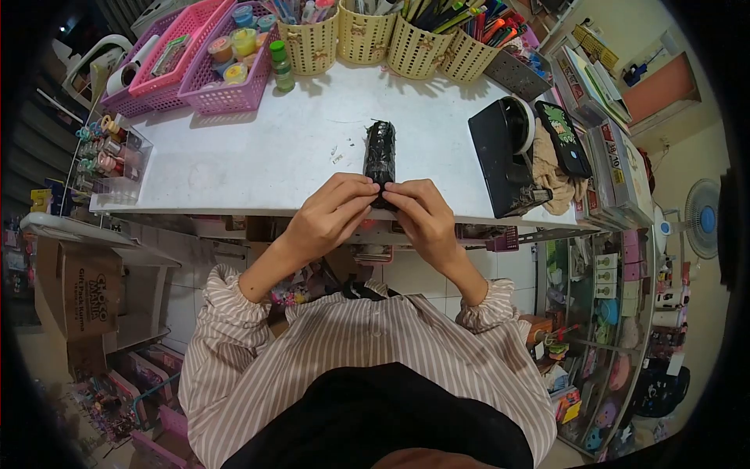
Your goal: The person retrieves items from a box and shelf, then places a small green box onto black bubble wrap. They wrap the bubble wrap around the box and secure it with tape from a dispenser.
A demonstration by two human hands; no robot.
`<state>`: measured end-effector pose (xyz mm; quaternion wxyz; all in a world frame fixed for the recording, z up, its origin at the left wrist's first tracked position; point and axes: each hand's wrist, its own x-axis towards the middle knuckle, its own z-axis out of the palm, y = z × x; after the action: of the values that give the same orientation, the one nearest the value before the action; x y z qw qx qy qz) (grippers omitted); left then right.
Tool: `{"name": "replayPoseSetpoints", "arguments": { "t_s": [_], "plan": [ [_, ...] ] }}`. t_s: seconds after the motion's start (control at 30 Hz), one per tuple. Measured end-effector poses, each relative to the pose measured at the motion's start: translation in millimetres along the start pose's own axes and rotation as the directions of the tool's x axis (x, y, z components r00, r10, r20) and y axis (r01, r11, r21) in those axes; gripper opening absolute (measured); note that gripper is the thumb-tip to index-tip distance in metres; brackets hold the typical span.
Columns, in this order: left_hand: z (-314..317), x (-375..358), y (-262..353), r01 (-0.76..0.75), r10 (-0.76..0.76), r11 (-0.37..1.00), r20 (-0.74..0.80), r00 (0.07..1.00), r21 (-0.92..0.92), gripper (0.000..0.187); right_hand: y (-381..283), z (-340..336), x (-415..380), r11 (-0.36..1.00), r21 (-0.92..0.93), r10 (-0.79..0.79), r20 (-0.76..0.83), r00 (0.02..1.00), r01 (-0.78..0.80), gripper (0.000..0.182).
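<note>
A long, narrow bundle wrapped in shiny black plastic point(380, 148) lies on the white table, pointing away from me. Its near end is at the front edge, between my two hands. My left hand point(331, 213) pinches that end from the left, fingers closed together. From the right, my right hand point(426, 213) does the same, its fingertips almost meeting those of the left. What is inside the wrapping is hidden. Small dark scraps point(337, 155) are scattered on the table left of the bundle.
Yellow baskets of pens point(422, 51) line the back of the white table point(203, 164). Purple basket point(246, 86) with small tubs and green-capped bottle point(282, 66) stand back left. At right are a black tape dispenser point(492, 156), a phone point(564, 141) and a brown cloth point(551, 172).
</note>
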<state>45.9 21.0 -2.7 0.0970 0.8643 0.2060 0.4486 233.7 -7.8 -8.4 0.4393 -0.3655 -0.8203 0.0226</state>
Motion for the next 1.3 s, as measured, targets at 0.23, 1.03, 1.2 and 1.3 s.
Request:
{"name": "replayPoseSetpoints", "arguments": {
  "t_s": [0.23, 1.03, 1.2, 1.3],
  "plan": [
    [6, -1, 2, 0.094, -0.099, 0.993, -0.065, 0.993, -0.074, 0.022, -3, -1, 2, 0.982, 0.129, 0.146, -0.054, 0.988, -0.138, 0.029],
    [23, 5, 14, 0.199, -0.218, 0.971, -0.157, 0.963, -0.131, 0.026, 5, -22, 5, 0.992, 0.095, 0.079, 0.065, 0.995, -0.085, 0.026],
    [26, 6, 16, 0.228, -0.249, 0.965, -0.189, 0.950, -0.130, 0.024, 2, -18, 7, 0.955, 0.186, 0.225, 0.053, 0.973, -0.231, 0.025],
    [28, 8, 20, 0.303, -0.330, 0.941, -0.204, 0.922, -0.153, 0.022, -1, -13, 11, 0.923, 0.249, 0.302, 0.008, 0.953, -0.294, 0.022]
  ]
}}
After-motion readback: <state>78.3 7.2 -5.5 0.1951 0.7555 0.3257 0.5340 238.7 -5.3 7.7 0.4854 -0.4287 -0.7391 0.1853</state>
